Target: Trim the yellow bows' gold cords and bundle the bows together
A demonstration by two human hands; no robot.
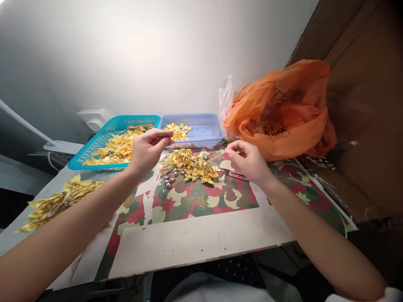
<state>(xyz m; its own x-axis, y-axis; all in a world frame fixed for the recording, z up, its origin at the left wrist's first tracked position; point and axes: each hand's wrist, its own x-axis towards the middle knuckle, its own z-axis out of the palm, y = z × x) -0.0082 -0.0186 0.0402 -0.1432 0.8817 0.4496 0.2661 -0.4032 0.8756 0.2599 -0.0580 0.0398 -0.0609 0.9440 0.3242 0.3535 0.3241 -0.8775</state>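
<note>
My left hand (pixel 147 149) is raised in front of the baskets, thumb and fingertips pinched together; what they hold, if anything, is too small to make out. My right hand (pixel 247 158) pinches the end of a thin pale-gold strand (pixel 216 156), which slants down to the left toward the pile. Between and below both hands lies a pile of gold ribbon bows (pixel 201 170) with thin gold ties. Several small silver bells (pixel 168 181) are scattered at its near left. A pair of dark tweezers or scissors (pixel 234 174) lies partly behind my right hand.
A teal basket (pixel 91 144) of gold bows stands at back left, beside a blue basket (pixel 204 133) with fewer bows. An orange plastic bag (pixel 280 96) stands at back right, near cardboard (pixel 362 126). Bundled gold bows (pixel 63 201) lie left, partly behind my forearm.
</note>
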